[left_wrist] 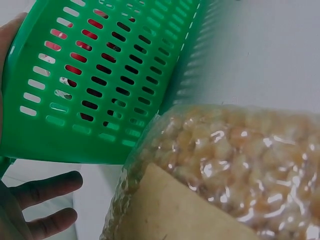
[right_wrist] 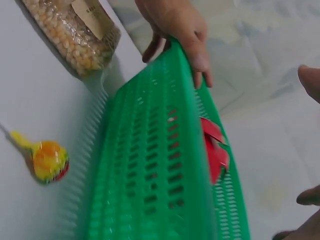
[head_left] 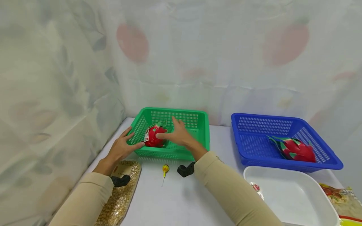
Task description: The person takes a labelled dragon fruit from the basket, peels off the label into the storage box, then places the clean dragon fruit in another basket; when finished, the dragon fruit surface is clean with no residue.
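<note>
My left hand (head_left: pixel 120 150) rests at the near left corner of a green plastic basket (head_left: pixel 205 135). Its thumb lies over the front rim and its other fingers spread along the left side; two of them show straight in the left wrist view. A red dragon fruit (head_left: pixel 153 138) with green leaf tips and a white label sits inside, toward the left. Over the basket reaches my right hand (head_left: pixel 178 134), fingers spread, thumb pointing at the fruit and overlapping its right side in the head view. In the right wrist view, the basket wall hides most of the fruit.
A yellow-wrapped lollipop (head_left: pixel 165 169) lies before the basket, and a clear bag of corn kernels (head_left: pixel 128 188) lies at left. On the right stand a blue basket (head_left: pixel 285 164) with another dragon fruit (head_left: pixel 297 150), a white tray (head_left: pixel 294 194) and a food packet (head_left: pixel 343 201). Patterned curtains (head_left: pixel 203 72) hang behind.
</note>
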`<state>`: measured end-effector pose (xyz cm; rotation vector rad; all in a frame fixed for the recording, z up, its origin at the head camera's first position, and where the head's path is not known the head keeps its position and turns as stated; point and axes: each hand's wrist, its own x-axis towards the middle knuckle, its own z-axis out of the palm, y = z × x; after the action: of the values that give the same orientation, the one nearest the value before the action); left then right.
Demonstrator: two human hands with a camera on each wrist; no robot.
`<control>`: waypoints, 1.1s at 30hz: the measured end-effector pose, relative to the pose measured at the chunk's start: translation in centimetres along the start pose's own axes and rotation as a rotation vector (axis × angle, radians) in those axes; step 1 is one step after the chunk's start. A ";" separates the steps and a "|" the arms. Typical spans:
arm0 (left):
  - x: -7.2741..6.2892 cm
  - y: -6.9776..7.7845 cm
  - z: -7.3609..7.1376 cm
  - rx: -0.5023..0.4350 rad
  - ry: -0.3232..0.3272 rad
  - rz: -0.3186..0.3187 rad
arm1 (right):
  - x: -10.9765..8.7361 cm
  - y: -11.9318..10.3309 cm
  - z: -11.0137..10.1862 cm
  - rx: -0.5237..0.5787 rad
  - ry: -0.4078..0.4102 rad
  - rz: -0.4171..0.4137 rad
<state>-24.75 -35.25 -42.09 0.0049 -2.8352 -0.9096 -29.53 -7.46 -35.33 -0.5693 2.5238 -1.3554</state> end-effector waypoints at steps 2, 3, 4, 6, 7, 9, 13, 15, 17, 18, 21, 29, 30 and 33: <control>0.0 0.0 0.0 -0.002 -0.002 -0.003 | 0.7 -0.1 0.8 0.012 0.010 0.027; -0.1 0.1 0.0 -0.001 -0.001 -0.003 | 1.0 -0.1 1.2 0.020 0.019 0.038; 0.0 0.1 0.0 0.001 -0.001 0.001 | 1.4 -0.1 1.5 0.026 0.030 0.050; 0.1 0.2 0.1 -0.001 -0.001 0.008 | 2.2 -0.1 2.2 0.045 0.038 0.086; 0.2 0.3 0.1 -0.002 0.002 0.013 | 2.6 -0.1 2.5 0.056 0.040 0.103; 0.3 0.4 0.1 0.000 0.004 0.026 | 3.3 0.0 3.1 0.075 0.041 0.141; 0.2 0.4 0.1 0.000 0.006 0.013 | 4.5 0.1 4.4 0.079 0.028 0.186; 0.1 0.3 0.1 0.002 0.007 0.000 | 4.9 0.1 5.1 0.086 0.016 0.194; -0.1 0.2 0.1 0.001 0.005 -0.007 | 5.2 0.1 5.7 0.102 0.005 0.195; -0.1 0.2 0.2 -0.001 0.002 -0.003 | 5.3 0.2 6.0 0.111 0.001 0.199; -0.1 0.2 0.2 -0.021 0.005 0.004 | 5.6 0.2 6.4 0.122 0.000 0.217; -0.2 0.2 0.3 -0.026 0.009 0.009 | 6.3 0.3 7.7 0.010 -0.019 0.253; -0.2 0.2 0.2 -0.029 0.010 0.006 | 6.3 0.3 7.9 -0.007 -0.018 0.253; -0.4 0.1 0.1 -0.040 0.004 -0.003 | 6.2 0.1 8.4 -0.058 -0.006 0.254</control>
<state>-24.35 -35.12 -42.15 0.0066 -2.8138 -0.9657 -32.03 -16.40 -40.08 -0.2500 2.5337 -1.1906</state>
